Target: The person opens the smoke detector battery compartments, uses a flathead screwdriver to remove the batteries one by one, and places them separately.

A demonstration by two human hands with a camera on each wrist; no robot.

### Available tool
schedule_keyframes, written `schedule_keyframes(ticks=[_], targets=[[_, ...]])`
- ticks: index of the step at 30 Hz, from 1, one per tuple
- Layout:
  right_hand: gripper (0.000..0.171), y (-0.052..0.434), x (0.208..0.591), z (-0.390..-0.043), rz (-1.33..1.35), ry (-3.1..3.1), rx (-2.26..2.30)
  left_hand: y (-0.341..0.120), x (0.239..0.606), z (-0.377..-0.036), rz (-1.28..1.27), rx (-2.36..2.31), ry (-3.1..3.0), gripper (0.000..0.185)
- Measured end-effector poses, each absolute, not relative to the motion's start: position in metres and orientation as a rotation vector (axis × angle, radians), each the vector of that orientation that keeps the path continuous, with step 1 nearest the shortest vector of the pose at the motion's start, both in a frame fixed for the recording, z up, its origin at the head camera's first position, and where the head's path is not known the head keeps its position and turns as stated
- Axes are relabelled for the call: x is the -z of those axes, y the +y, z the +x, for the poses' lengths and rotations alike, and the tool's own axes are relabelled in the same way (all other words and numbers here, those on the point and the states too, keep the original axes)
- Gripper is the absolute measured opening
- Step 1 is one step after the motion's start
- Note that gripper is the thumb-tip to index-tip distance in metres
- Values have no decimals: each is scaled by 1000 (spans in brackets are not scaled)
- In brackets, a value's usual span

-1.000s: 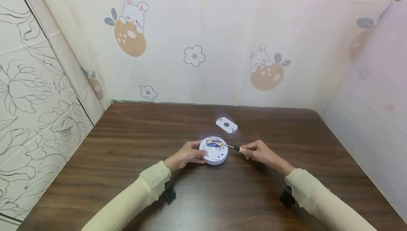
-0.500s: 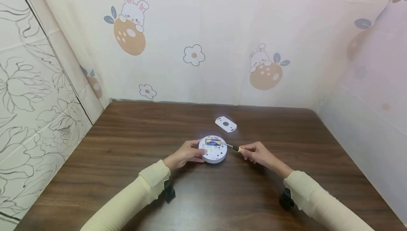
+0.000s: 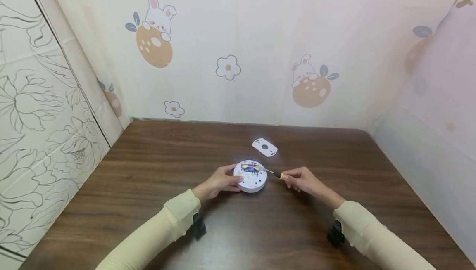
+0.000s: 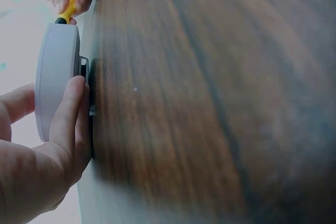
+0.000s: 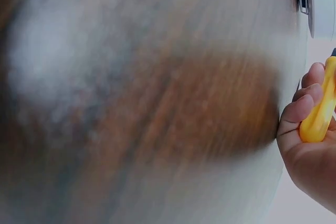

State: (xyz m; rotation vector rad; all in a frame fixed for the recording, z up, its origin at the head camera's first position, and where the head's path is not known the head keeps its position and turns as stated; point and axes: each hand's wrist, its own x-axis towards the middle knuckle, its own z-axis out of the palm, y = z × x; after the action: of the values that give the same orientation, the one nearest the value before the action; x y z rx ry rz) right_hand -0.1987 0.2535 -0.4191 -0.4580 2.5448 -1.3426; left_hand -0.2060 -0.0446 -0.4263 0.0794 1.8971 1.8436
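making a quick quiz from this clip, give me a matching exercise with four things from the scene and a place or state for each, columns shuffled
Things:
1. round white device
2. screwdriver
3. small white cover plate
4. wooden table

Places or states:
A. lies alone, farther from the person than the hands
B. steadied at its edge by the left hand
C. bears everything else
D. gripped by the right hand, tip at the device

Pairs: 1-B, 2-D, 3-A, 4-C

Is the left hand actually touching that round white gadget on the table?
Touching. The left wrist view shows the left hand with its thumb laid along the rim of the round white device, no gap between them. The head view agrees.
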Motion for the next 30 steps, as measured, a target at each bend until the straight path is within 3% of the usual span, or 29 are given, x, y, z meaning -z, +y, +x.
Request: schedule_keyframes(ticks=[30], targets=[[28, 256, 411, -197, -422, 2558, 1395, -63, 425, -191, 93, -1892, 1851, 36]])
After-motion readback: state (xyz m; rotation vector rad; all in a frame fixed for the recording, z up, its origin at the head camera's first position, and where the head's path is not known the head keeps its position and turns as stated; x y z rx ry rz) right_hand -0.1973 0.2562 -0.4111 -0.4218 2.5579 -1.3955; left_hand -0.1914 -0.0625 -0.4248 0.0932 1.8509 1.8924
